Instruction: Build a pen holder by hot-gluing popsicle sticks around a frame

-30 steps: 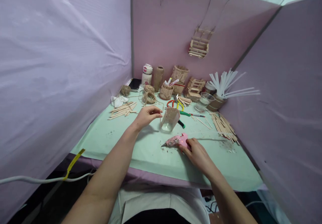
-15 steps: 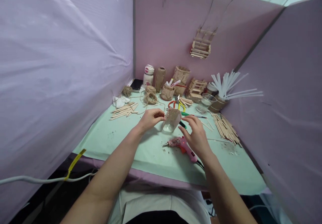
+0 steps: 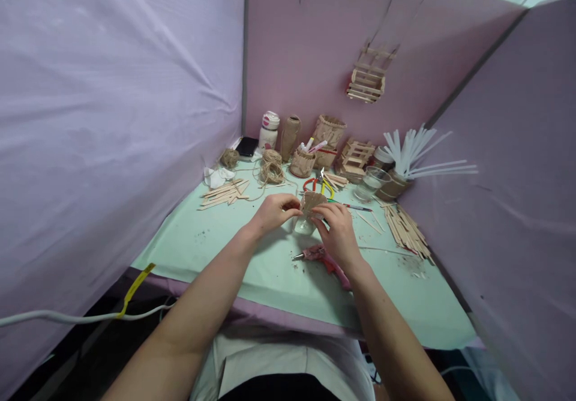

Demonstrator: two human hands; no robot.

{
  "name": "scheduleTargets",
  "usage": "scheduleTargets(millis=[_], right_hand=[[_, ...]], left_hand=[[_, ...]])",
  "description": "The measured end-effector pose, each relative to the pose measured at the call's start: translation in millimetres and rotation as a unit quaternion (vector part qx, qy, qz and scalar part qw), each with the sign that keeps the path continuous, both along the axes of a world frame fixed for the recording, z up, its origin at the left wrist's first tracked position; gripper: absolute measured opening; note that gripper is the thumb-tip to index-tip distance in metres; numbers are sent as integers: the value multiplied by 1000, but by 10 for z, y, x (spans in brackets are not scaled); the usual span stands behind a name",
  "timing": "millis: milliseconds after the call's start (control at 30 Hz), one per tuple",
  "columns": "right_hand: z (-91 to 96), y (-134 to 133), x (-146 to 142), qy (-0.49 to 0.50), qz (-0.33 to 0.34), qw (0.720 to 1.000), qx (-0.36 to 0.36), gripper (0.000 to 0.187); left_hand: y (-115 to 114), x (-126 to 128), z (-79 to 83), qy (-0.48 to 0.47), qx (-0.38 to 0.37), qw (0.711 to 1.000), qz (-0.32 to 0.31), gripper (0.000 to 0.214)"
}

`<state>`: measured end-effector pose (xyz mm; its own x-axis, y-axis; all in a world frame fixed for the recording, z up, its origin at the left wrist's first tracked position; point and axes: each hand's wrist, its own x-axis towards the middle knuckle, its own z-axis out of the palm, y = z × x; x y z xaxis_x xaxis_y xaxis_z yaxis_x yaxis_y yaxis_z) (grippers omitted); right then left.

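**Head view: both hands close on a half-covered cup at mid-worktop**

Head camera looks down on a pale green worktop (image 3: pixel 202 248) walled in by lilac and mauve screens. The left hand (image 3: pixel 272 212) and the right hand (image 3: pixel 337 233) meet over a small clear cup (image 3: pixel 305 226) whose upper part is covered in a tan material. The left fingers (image 3: pixel 294 210) pinch narrowly at the cup's left edge. The right fingers (image 3: pixel 320 214) curl against its right side, so the cup is held between the two hands. It sits near the middle of the worktop, its mouth tipped a little away from the person. I cannot tell whether its base rests on the surface or hangs just above it.

A pink glue gun (image 3: pixel 312 253) lies just in front of the right hand, partly under the wrist, nozzle pointing left. Behind the cup lie red and yellow pliers (image 3: pixel 315 183) and a green pen (image 3: pixel 348 207).

Further back:
- a loose ball of twine (image 3: pixel 271 170)
- a white bottle (image 3: pixel 269 131)
- a clear glass (image 3: pixel 371 182)
- a jar of white rods (image 3: pixel 414 155)

Flat wooden sticks (image 3: pixel 222 192) are heaped at the left, and a second bundle (image 3: pixel 405 227) lies at the right, well apart from the hands. A small crate made of sticks (image 3: pixel 366 80) hangs on the back screen.
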<state>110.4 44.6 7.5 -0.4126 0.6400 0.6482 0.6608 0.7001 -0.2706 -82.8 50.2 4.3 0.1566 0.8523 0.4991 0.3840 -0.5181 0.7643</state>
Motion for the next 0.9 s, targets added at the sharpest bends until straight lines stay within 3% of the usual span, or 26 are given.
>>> scheduleTargets(millis=[533, 900], right_hand=[[20, -13, -6, -10, -6, 1000, -13, 13], [144, -143, -198, -11, -80, 997, 12, 13]], left_hand=[[-3, 17, -62, 52, 16, 998, -12, 8], [-16, 9, -62, 84, 33, 996, -11, 9]])
